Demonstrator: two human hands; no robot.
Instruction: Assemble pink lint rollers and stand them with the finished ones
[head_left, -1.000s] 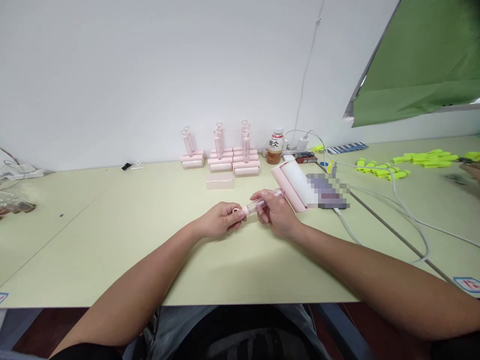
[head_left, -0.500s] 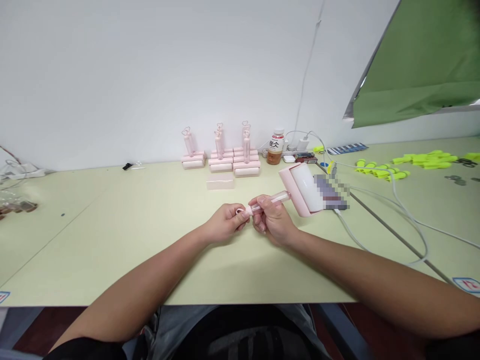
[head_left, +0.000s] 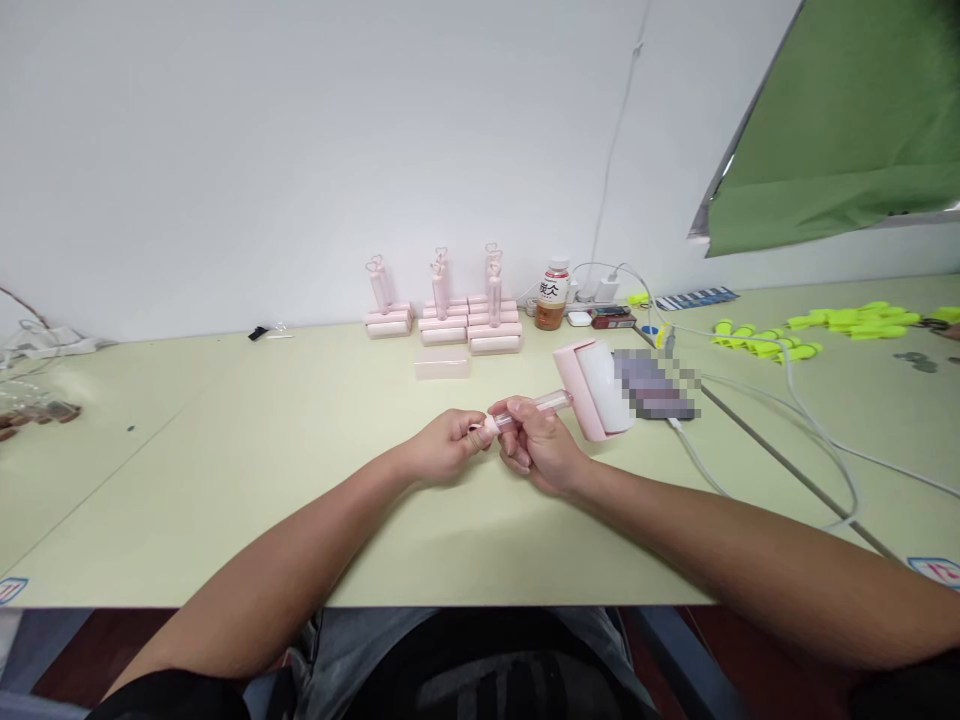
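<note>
Both hands hold one pink lint roller [head_left: 581,390] above the table, its head to the right and its handle tilted down to the left. My left hand [head_left: 448,445] is closed on the handle's end, with the thumb on the pink end piece; the loop there is mostly covered. Around the clear part of the handle, my right hand [head_left: 541,447] is closed with thumb and fingertips. A white roll shows in the pink head. Behind the hands, a pale pink cover [head_left: 442,364] lies on the table. Several more lint rollers [head_left: 495,330] stand upright beyond it against the wall.
A phone [head_left: 652,385] with a white cable lies right of the roller head. A bottle [head_left: 551,295], chargers and cables stand by the wall. Yellow-green pieces [head_left: 855,320] spread at the right. Bagged parts [head_left: 37,412] lie far left. The table [head_left: 225,480] has a seam on each side.
The lint roller's head has shifted slightly left and down, towards me. Both hands keep their hold on the handle, and the left thumb has moved a little.
</note>
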